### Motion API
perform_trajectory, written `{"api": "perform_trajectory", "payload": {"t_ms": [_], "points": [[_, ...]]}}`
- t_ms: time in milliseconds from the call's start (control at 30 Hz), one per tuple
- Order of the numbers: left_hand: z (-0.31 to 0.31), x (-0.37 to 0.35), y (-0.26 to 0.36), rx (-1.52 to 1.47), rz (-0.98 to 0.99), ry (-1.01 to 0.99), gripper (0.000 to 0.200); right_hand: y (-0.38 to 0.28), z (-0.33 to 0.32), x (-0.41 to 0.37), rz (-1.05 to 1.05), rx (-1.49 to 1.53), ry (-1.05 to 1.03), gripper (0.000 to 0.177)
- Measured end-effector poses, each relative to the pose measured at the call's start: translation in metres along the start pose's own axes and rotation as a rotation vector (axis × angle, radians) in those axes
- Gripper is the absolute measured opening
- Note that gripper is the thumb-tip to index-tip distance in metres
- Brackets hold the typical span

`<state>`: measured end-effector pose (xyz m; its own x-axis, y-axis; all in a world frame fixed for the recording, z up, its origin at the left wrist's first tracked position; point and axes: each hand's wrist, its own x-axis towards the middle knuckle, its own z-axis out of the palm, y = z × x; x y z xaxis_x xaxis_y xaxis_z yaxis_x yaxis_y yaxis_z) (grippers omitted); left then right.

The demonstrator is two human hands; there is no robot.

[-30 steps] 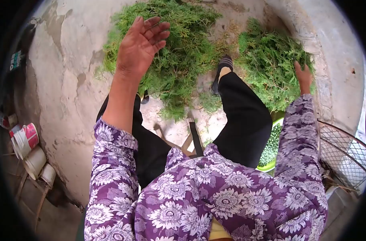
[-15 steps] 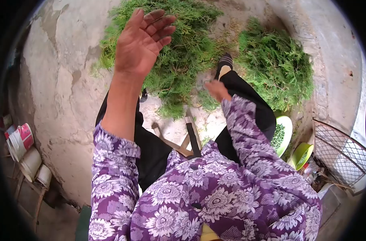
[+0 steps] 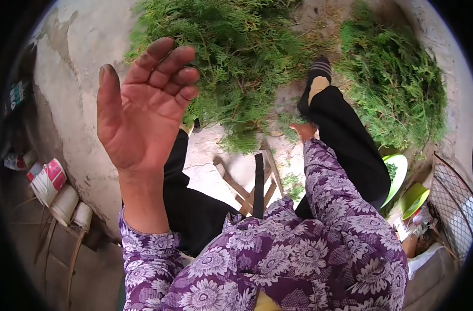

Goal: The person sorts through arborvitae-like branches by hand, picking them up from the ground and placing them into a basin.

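Note:
My left hand point(image 3: 145, 111) is raised close to the camera, palm facing up, with the thumb apart and the fingers slightly bent. Nothing lies in it, and its fingertips look dark. Behind it, a big heap of green conifer branches point(image 3: 236, 62) spreads over the ground. Lower down, beside the inner side of my right leg, is my right hand point(image 3: 305, 131). Its thumb side shows, but the other fingers are mostly hidden, so I cannot make out anything in it. A wooden stool or frame point(image 3: 270, 173) with a dark strap point(image 3: 259, 181) stands between my legs.
A second pile of conifer branches point(image 3: 392, 88) lies beyond my right foot. On the right are a pale green basin point(image 3: 398, 173) with chopped greens, a yellow-green bowl point(image 3: 415, 199) and a wire mesh panel point(image 3: 451, 202). Several paper cups or tubs point(image 3: 65, 205) sit at left.
My left hand has come nearer the camera, moving left and down in view, and its thumb stands further apart. My right hand sits slightly lower and further right. The camera view has shifted.

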<state>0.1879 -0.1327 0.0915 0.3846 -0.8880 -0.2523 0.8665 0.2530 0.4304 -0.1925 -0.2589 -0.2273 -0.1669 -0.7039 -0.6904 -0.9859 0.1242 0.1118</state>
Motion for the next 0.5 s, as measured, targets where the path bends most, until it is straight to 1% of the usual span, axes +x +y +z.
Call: {"api": "perform_trajectory", "payload": {"t_ms": [33,100,133,167,200,233,267,333,367,400,467,500], "points": [[-0.002,0.0,0.001,-0.015,-0.019,-0.055,0.064,-0.002,0.009,0.001,-0.005,0.003,-0.014,0.099],[-0.001,0.001,0.001,-0.007,-0.026,-0.039,0.064,-0.009,0.01,-0.009,0.125,0.076,0.028,0.083],[0.001,0.001,0.001,-0.009,-0.029,-0.036,0.064,-0.009,0.01,-0.018,0.04,0.08,0.031,0.049],[0.001,0.001,-0.001,-0.009,-0.025,-0.033,0.064,0.041,0.066,0.032,0.036,0.078,0.03,0.049],[0.001,0.0,-0.001,-0.021,-0.025,-0.047,0.064,0.079,0.12,0.084,-0.01,0.395,-0.155,0.038],[0.001,0.0,-0.001,-0.032,-0.025,-0.061,0.064,0.088,0.189,0.122,-0.058,0.711,-0.344,0.027],[0.001,-0.001,0.0,-0.03,-0.019,-0.062,0.064,0.053,0.147,0.081,-0.064,0.71,-0.345,0.027],[0.0,-0.004,0.001,-0.05,-0.016,-0.07,0.064,-0.079,0.071,-0.04,-0.099,0.928,-0.641,0.016],[0.0,-0.006,0.002,-0.054,-0.009,-0.068,0.064,-0.114,0.011,-0.095,-0.114,1.031,-0.791,0.011],[-0.001,-0.007,0.004,-0.056,-0.002,-0.054,0.064,-0.128,0.002,-0.115,-0.116,1.023,-0.789,0.011],[-0.001,-0.01,0.007,-0.066,0.016,-0.045,0.064,-0.143,-0.009,-0.136,-0.166,1.284,-0.765,0.036],[-0.002,-0.01,0.009,-0.082,0.023,-0.051,0.064,-0.139,-0.008,-0.14,-0.175,1.277,-0.762,0.036]]}}
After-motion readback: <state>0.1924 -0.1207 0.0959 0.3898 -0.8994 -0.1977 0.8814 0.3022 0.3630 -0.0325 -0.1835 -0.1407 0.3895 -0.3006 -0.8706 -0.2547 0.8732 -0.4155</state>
